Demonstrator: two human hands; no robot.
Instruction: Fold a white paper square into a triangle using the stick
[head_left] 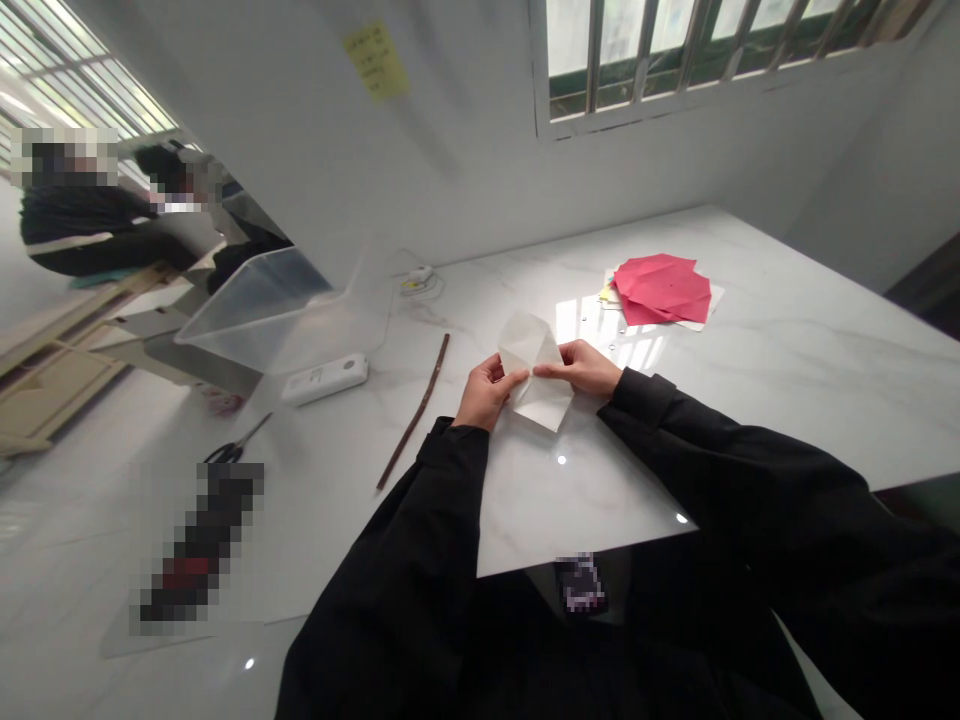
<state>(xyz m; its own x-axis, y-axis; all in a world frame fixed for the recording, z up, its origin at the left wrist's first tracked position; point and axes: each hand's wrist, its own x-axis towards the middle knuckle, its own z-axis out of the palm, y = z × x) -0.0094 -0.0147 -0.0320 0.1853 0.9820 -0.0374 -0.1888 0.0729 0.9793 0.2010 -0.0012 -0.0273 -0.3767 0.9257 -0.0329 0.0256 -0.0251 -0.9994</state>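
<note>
Head view: folded white paper envelope (541, 398) at frame centre, above pale marbled tabletop (787, 350); left hand (486, 392) and right hand (589, 368) each pinch it, grips closed. Red folded paper pile (664, 290) lies upper right.

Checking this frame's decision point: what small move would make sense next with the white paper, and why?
Probably use the right hand to press down the middle of the folded white paper while the left hand steadies it: both hands' fingers nearly meet there, and its folds do not look fully flat.
</note>
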